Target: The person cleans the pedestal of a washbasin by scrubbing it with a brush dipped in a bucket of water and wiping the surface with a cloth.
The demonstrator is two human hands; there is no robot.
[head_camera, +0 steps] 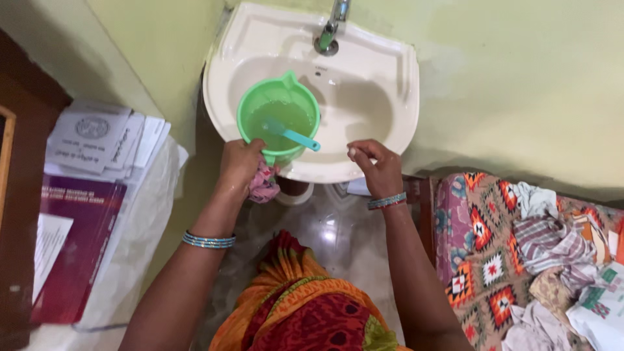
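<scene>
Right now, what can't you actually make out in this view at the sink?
- Green jug: its handle, hidden by the left hand.
- Pink cloth: mostly covered by that hand.
- Right hand: whatever its fingertips pinch is too small.
- Tap: top cut off by the frame's edge.

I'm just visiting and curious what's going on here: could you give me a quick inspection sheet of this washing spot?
Surface: white wall basin, tap above.
Things in hand: green jug of water sitting in the basin, blue-handled tool inside it.
Clutter: pink cloth at the jug's handle.
Hands: left hand grips the jug handle and cloth; right hand pinched over the rim.
Cables: nothing seen.
Surroundings: papers and booklets left, patterned bedding with clothes right.
</scene>
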